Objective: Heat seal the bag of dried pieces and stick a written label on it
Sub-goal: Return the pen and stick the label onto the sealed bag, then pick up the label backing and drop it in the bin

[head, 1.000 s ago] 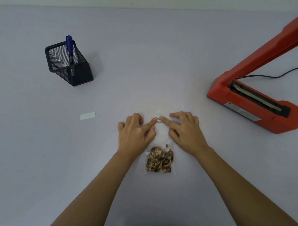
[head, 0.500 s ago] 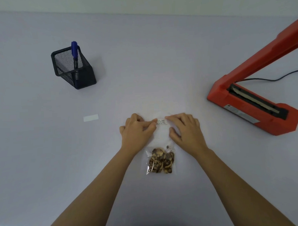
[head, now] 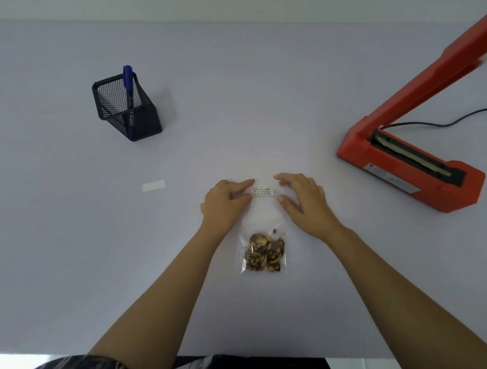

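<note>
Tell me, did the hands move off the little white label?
Yes. The left hand and right hand slid apart sideways, uncovering the small white written label on the clear plastic bag.

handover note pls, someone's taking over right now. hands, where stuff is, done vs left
Left hand: open, flat on the upper part of the clear plastic bag of brown dried pieces, fingertips at the left end of the small white written label.
Right hand: open, beside the label's right end, holding nothing.
Label lies on the bag's empty upper half. Blue marker is back in the black mesh holder. Orange heat sealer stands open at right. White backing strip lies at left.
Done: label written and placed. Seal cannot be confirmed.
Left: press label flat, check seal.
</note>
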`<move>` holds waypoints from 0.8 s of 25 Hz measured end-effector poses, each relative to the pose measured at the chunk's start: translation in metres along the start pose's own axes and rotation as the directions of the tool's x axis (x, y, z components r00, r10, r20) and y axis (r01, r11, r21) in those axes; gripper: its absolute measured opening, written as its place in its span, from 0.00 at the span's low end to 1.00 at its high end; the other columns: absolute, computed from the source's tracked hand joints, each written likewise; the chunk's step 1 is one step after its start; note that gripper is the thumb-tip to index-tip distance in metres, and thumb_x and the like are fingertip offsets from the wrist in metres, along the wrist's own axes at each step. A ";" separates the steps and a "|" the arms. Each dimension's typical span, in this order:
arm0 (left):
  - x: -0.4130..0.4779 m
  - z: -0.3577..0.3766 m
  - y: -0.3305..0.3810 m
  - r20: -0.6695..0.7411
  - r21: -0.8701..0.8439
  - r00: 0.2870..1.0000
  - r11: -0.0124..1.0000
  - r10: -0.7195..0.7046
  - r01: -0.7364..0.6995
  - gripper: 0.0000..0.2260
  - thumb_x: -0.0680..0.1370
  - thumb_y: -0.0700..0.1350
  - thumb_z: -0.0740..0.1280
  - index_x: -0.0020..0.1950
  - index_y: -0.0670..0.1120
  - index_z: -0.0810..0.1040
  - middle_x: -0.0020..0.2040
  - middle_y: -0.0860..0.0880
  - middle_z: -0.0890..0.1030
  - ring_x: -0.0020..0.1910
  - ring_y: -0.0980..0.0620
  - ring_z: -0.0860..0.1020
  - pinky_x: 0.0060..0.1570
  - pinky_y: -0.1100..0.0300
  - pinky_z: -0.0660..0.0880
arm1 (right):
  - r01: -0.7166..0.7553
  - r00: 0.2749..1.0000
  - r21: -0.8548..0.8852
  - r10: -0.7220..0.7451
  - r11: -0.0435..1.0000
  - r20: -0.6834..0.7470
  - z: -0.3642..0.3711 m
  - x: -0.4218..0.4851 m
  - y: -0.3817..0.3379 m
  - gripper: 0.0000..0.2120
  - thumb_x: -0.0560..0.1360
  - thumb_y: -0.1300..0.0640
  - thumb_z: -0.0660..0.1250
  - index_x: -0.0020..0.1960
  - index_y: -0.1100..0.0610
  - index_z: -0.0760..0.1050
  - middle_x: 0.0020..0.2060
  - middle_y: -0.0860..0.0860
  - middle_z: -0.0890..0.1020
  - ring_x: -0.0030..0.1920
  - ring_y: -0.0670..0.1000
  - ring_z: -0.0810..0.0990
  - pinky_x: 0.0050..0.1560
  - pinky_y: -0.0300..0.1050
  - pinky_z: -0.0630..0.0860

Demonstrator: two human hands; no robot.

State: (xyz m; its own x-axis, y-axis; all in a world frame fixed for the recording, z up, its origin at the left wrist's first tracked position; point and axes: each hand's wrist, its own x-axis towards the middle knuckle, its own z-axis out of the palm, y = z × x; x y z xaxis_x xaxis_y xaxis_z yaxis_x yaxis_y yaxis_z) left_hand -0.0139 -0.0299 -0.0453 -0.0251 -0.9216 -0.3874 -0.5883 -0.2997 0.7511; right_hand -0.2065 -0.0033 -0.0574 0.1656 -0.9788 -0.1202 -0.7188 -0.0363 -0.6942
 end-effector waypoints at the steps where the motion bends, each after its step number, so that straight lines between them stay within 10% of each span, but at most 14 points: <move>1: -0.005 -0.005 0.005 -0.022 -0.059 1.000 0.998 0.015 -0.016 0.15 0.75 0.45 0.68 0.61 0.54 0.79 0.50 0.52 0.75 0.47 0.52 0.74 0.56 0.57 0.71 | 0.003 1.000 0.067 -0.001 0.998 -0.030 -0.007 -0.001 -0.006 0.18 0.76 0.52 0.60 0.65 0.45 0.66 0.56 0.45 0.72 0.56 0.47 0.70 0.59 0.49 0.67; 9: -0.075 -0.007 -0.009 0.072 0.297 0.996 0.954 -0.052 0.028 0.24 0.75 0.53 0.68 0.67 0.45 0.71 0.54 0.43 0.79 0.51 0.46 0.78 0.50 0.53 0.75 | -0.524 0.850 0.145 0.507 0.839 0.142 -0.006 -0.061 -0.045 0.39 0.71 0.45 0.69 0.74 0.55 0.55 0.63 0.55 0.68 0.55 0.52 0.75 0.56 0.45 0.71; 20: -0.015 -0.037 0.053 -0.059 -0.121 0.998 0.993 -0.023 0.015 0.25 0.75 0.45 0.69 0.71 0.44 0.67 0.57 0.44 0.78 0.52 0.47 0.78 0.57 0.51 0.76 | -0.381 0.908 0.441 0.418 0.813 0.014 -0.028 0.026 -0.076 0.38 0.71 0.57 0.72 0.74 0.53 0.56 0.54 0.53 0.68 0.51 0.52 0.75 0.50 0.43 0.73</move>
State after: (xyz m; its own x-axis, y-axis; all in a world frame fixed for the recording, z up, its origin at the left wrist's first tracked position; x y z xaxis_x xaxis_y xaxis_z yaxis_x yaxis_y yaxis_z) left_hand -0.0149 -0.0415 0.0201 0.0359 -0.9275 -0.3722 -0.4864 -0.3416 0.8042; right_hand -0.1662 -0.0312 0.0118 -0.1406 -0.9016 -0.4091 -0.3493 0.4318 -0.8316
